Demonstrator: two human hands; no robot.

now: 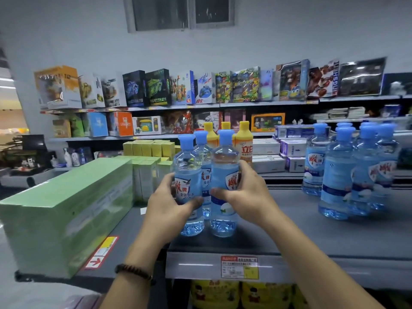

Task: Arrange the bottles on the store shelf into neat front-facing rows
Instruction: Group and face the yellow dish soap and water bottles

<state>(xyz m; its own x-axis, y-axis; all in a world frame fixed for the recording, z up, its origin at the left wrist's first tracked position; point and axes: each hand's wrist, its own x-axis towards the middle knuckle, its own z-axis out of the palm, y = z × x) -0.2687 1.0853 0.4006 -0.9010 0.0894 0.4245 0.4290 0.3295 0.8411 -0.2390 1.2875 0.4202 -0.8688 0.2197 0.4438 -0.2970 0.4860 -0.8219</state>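
Above the price tag (239,267), left bottle (189,188) was gripped by left hand (167,204), right bottle (224,175) by right hand (247,192); both could be tipped off the shelf (312,230) edge if pulled forward

Retail shop, self-service aisle. Grey metal gondola shelf (312,221) with price tag (239,267) clipped on front edge. Identical blue-capped bottles (336,175) standing in groups, yellow-capped bottles (244,143) behind. Boxed toys (182,88) lined along wall shelves (174,107). Stacked green cartons (66,208) at left. More packaged goods on lower tier.
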